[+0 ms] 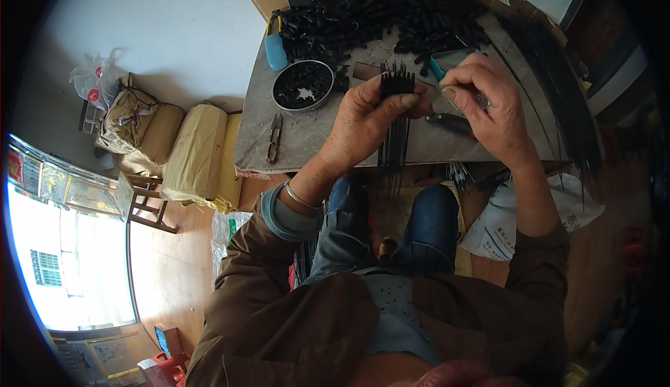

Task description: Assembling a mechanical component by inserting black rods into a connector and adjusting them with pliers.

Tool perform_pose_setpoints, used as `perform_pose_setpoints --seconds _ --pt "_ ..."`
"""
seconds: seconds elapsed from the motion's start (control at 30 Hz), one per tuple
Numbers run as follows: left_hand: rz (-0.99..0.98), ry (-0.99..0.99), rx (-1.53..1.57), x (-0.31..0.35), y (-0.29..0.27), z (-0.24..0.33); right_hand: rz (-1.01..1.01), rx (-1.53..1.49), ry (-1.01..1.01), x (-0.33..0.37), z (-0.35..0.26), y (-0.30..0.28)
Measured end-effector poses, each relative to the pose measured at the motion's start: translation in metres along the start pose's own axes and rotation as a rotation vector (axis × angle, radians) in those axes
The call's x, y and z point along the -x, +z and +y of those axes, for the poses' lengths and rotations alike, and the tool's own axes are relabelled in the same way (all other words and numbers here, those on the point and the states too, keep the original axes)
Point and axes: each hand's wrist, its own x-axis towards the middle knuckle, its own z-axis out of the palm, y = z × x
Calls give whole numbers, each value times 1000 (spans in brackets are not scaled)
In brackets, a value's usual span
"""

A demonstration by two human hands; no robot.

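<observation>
Left hand (363, 118) is clamping a bundle of thin black rods (396, 132) upright, tips fanned for access | right hand (488, 104) is pinching a small metal tool (436, 96) against them | round tin (303, 85) and black-parts heap (384, 20) are lying just beyond.

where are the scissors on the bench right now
In the head view the scissors lie flat near the left front edge of the grey bench, just below the round tin of black parts and left of the left hand.

Bowl (303, 85) left of the rods (396, 132) (snips (274, 138) nearer).
</observation>
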Motion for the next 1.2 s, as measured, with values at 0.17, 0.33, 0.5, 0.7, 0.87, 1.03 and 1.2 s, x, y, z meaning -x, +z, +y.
perform_pose_setpoints --seconds 0.17,0.33,0.5,0.7,0.87,1.03,1.2 --pt "3 2 22 0 0 -1 33 33 -20 5 -4 1" --pt "-11 19 -10 0 2 0 44 75 -64 0 -6 5" --pt "-21 9 -36 0 2 0 107 97 -61 -1 -8 8" --pt "-91 -34 -49 -4 4 5 25 510 -332 -20 -32 -18" --pt "-111 -68 -6 -3 2 10 -16 159 -80 -12 -20 -10" --pt "-148 -57 6 -5 1 12 -12 -463 273 1 -5 8" --pt "-160 -64 18 -5 0 12 -63 -154 160 -8 -16 -6"
